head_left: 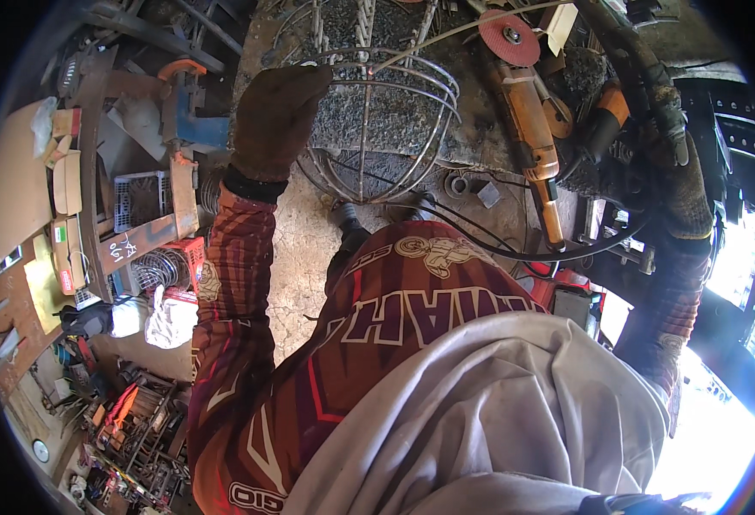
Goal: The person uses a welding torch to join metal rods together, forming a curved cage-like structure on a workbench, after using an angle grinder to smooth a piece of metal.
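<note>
My left hand (279, 120), in a dark brown work glove, is closed on the rim of a round metal wire frame (362, 142). The frame has bent ribs and hoops and hangs partly over the near edge of the worktable (335, 112). A thin rod (472, 33) slants in from the upper right, and its tip glows red at the wire beside my left hand. At the right, my gloved right hand (682, 172) is closed around a dark, thick handle (622, 43). Whether that handle holds the rod cannot be seen, because both run out at the top edge.
An orange angle grinder (528, 120) with a reddish disc lies right of the frame, with another orange-and-black tool (609, 116) near it. A black cable (583, 255) loops below them. Shelves with boxes (67, 184) and a red crate (190, 257) stand left. Scrap metal lies lower left.
</note>
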`<control>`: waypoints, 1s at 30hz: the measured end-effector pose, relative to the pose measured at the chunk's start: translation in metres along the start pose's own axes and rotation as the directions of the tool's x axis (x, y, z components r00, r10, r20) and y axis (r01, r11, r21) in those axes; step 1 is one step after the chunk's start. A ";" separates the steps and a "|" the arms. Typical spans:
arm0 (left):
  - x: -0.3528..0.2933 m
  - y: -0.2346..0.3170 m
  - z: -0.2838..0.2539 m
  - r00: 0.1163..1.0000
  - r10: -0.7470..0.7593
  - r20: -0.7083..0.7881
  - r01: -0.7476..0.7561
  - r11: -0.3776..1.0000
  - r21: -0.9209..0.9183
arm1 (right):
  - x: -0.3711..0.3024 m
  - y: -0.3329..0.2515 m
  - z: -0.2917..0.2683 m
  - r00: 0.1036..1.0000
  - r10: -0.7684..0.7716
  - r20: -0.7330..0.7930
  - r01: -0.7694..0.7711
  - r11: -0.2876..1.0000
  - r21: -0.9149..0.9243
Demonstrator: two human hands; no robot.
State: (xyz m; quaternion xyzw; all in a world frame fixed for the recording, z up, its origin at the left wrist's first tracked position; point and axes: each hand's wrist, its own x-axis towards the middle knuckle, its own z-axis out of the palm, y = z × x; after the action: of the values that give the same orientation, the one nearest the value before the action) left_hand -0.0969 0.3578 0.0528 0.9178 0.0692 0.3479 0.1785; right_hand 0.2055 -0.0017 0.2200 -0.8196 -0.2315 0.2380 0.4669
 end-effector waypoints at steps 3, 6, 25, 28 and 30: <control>-0.004 -0.002 0.001 1.000 -0.029 -0.006 0.029 0.999 -0.040 | 0.002 0.002 0.001 1.000 -0.009 0.010 0.009 1.000 0.003; -0.004 0.001 -0.001 0.999 -0.030 0.013 0.030 1.000 -0.001 | 0.002 0.003 0.003 1.000 -0.011 0.010 0.011 1.000 0.004; -0.005 0.000 -0.001 0.999 -0.044 0.020 0.044 0.999 -0.019 | -0.002 -0.007 0.009 1.000 -0.003 0.005 0.003 1.000 0.014; -0.005 0.001 0.000 0.999 -0.043 0.027 0.043 0.999 -0.002 | -0.005 -0.009 0.012 1.000 0.005 0.001 -0.005 1.000 0.016; -0.002 -0.001 0.002 0.999 -0.034 0.030 0.034 0.999 0.005 | -0.011 -0.016 0.013 0.999 0.034 -0.041 -0.033 0.999 0.021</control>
State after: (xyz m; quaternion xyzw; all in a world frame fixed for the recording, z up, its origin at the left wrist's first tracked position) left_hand -0.0968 0.3573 0.0499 0.9220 0.0832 0.3309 0.1832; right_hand 0.1867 0.0077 0.2301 -0.8235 -0.2057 0.2309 0.4757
